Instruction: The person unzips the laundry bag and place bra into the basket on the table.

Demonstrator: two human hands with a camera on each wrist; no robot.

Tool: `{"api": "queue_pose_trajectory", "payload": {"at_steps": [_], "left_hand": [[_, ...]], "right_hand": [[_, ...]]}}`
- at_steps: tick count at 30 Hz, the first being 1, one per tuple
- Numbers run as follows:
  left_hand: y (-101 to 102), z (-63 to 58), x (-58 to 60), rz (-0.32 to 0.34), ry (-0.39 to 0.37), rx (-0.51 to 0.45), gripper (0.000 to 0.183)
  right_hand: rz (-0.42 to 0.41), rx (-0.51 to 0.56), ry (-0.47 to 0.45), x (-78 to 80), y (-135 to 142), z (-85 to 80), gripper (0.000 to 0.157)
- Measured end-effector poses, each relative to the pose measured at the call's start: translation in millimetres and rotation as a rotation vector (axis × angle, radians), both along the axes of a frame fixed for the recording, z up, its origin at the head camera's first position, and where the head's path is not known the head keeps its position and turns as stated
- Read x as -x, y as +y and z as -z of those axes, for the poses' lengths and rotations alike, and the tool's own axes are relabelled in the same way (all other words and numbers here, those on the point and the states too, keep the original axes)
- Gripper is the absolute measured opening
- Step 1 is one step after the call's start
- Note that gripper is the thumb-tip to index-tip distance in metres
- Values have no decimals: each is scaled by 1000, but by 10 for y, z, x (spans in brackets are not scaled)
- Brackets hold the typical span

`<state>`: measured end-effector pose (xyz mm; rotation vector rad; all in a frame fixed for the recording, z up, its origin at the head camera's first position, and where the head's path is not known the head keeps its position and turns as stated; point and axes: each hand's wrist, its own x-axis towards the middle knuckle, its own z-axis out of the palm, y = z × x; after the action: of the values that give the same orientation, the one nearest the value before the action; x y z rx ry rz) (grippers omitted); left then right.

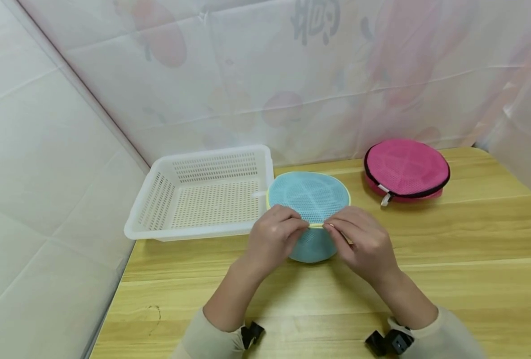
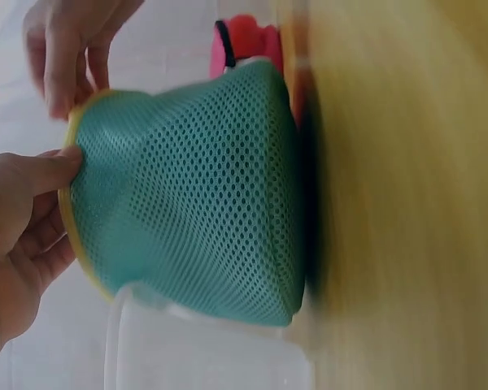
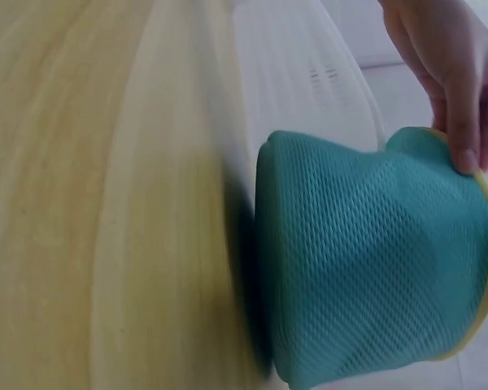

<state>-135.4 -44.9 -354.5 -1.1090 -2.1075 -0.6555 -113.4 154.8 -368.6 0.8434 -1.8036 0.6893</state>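
A teal mesh laundry bag with yellow edging stands on the table between both hands. My left hand pinches its yellow rim on the near side, thumb toward me. A short way to the right, my right hand pinches the same rim with thumb and fingers. The bag's mesh wall hangs down below the fingers, its base close over the tabletop in the wrist views. A pink mesh bag with black zip edging sits apart at the back right.
A white perforated plastic basket stands left of the teal bag, its right side right beside it. The wooden table runs back to a printed curtain. Black wrist cameras sit at the sleeves.
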Motion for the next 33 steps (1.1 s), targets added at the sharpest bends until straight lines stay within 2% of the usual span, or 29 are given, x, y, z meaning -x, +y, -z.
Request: {"api": "queue_pose_trajectory", "payload": {"at_steps": [6, 14, 18, 24, 29, 33], "left_hand": [[-131, -30, 56, -17, -72, -33, 5], [-213, -83, 56, -38, -132, 32, 4], [-183, -106, 9, -28, -98, 73, 11], [46, -52, -64, 2, 16, 124, 10], [120, -8, -79, -13, 2, 71, 6], [115, 2, -68, -17, 14, 69, 7]], "right_hand": [[4, 23, -11, 10, 31, -20, 34], [4, 38, -36, 21, 42, -10, 33], [-3, 38, -54, 8, 19, 11, 33], [-40, 17, -46, -26, -69, 73, 31], [-29, 33, -78, -41, -95, 119, 32], [-18, 17, -96, -41, -88, 133, 34]]}}
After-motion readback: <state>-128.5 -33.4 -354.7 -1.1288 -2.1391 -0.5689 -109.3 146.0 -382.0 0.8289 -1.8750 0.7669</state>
